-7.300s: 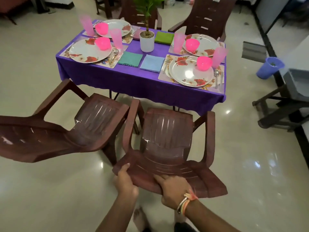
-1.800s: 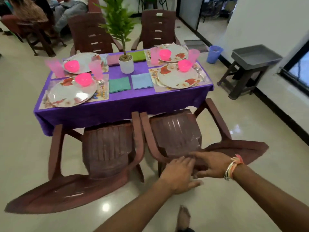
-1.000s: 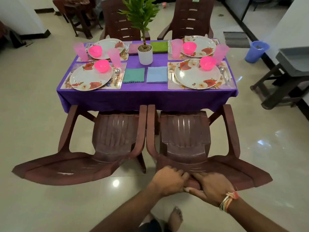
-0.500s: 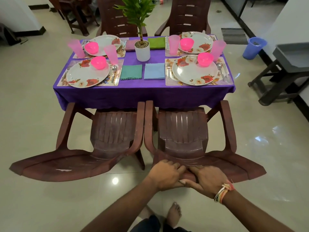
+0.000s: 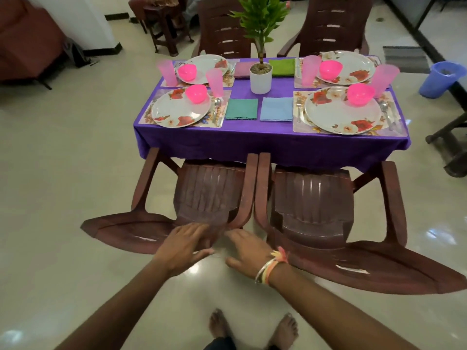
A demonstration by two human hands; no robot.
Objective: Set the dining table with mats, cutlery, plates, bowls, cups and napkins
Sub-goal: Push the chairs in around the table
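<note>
Left hand (image 5: 185, 245) lies open, fingers spread on the left chair (image 5: 161, 231) backrest; right hand (image 5: 246, 251) open beside it

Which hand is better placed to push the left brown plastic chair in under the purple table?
Left. The left hand already lies on the backrest top of the left brown plastic chair, fingers spread. The right hand hovers off its right edge, over the gap toward the right brown plastic chair.

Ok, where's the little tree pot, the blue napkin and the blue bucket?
plant pot (image 5: 261, 80), head view, front of the white pot.
blue napkin (image 5: 276, 109), head view, middle of the cloth.
blue bucket (image 5: 439, 80), head view, its outer side.
</note>
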